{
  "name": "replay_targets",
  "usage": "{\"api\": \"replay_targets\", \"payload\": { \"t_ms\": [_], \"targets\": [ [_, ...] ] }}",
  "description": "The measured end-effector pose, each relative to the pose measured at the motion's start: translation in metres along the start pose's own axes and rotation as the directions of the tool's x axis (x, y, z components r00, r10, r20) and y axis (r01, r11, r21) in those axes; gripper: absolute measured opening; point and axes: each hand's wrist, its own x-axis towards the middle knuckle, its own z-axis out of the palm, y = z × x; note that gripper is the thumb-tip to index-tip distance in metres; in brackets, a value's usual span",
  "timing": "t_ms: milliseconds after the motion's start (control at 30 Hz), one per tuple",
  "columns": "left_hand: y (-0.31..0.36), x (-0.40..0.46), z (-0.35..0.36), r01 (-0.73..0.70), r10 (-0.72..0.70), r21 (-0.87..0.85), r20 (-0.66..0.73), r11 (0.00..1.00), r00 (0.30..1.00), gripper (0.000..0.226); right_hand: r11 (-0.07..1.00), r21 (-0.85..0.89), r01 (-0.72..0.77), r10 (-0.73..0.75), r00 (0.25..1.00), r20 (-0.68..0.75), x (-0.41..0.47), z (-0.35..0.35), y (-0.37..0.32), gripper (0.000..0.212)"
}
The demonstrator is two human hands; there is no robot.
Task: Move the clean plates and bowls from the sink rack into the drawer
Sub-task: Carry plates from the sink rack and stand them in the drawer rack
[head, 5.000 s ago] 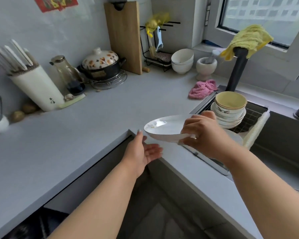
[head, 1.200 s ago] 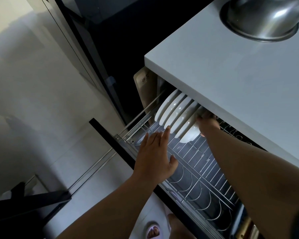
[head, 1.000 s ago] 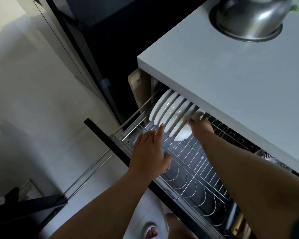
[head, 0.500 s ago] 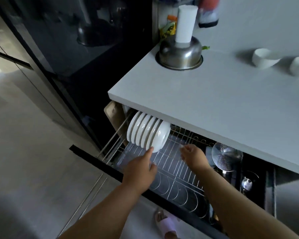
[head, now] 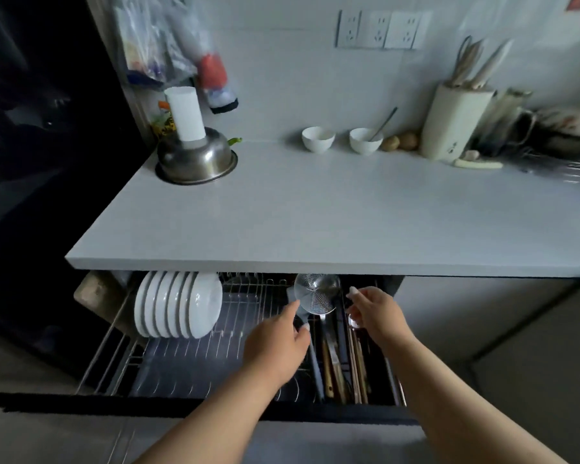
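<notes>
The drawer (head: 195,405) stands pulled out under the grey countertop (head: 315,212). Several white plates (head: 178,304) stand on edge in its wire rack, at the left. My left hand (head: 277,346) hovers over the middle of the rack with fingers loose and holds nothing. My right hand (head: 374,314) hovers over the utensil section at the drawer's right, fingers relaxed and empty. The sink rack is out of view.
A wire skimmer (head: 316,294) and long utensils (head: 342,363) lie in the drawer's right section. On the counter stand a steel bowl (head: 196,160), two small white bowls (head: 342,144), and a knife block (head: 454,123). A dark fridge (head: 41,128) is at left.
My right hand let go of the plate set in the rack. Both hands drew back and rightward from the plates, empty. The view lifted from the drawer to the counter.
</notes>
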Motion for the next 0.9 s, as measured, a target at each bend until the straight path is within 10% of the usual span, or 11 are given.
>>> {"api": "replay_targets", "payload": {
  "t_ms": [533,900],
  "targets": [
    [0.236,0.050,0.122,-0.387,0.361,0.150,0.172,0.910,0.916,0.046,0.992,0.124,-0.005,0.050,0.932,-0.359,0.008,-0.261,0.067,0.032],
    [0.458,0.043,0.284,-0.592,0.546,0.005,0.380,0.806,0.747,0.042,0.974,0.050,-0.219,0.194,0.705,-0.683,-0.027,-0.511,0.190,0.029]
  ]
}}
